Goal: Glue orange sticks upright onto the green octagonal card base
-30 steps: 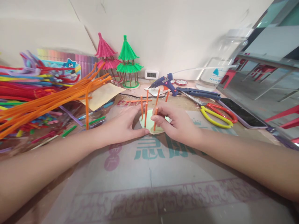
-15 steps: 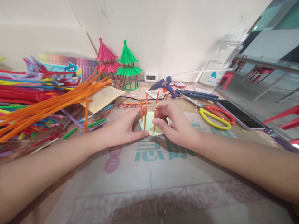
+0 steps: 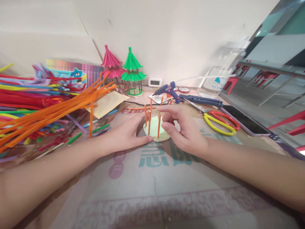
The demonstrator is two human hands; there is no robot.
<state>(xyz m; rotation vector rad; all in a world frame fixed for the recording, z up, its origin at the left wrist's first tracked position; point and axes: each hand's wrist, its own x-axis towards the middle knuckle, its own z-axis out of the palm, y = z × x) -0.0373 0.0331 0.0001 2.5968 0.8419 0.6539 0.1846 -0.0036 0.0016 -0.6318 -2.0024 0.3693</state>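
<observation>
A pale green paper disc point(image 3: 165, 136) lies on the cardboard mat, and several short orange posts point(image 3: 149, 122) stand upright on it. My left hand point(image 3: 127, 135) lies flat on the mat, its fingers curved round the disc's left edge and its thumb tip touching the rim. To the right of the disc is my right hand point(image 3: 184, 128), fingers apart. Its index finger stretches over the top of the nearest orange post point(image 3: 159, 125) and its thumb sits just beside that post. Neither hand grips anything.
A heap of orange and mixed-colour pipe cleaners point(image 3: 45, 109) fills the left. Pink point(image 3: 111, 68) and green point(image 3: 132, 71) pagoda models stand at the back. A blue glue gun point(image 3: 166, 89), blue cutters point(image 3: 202, 99), red-yellow scissors point(image 3: 221, 122) and a phone point(image 3: 245, 120) lie to the right.
My right hand has let go of the orange post it pinched; its fingers have spread and the index finger has lifted above the post tops. My left hand has stayed put.
</observation>
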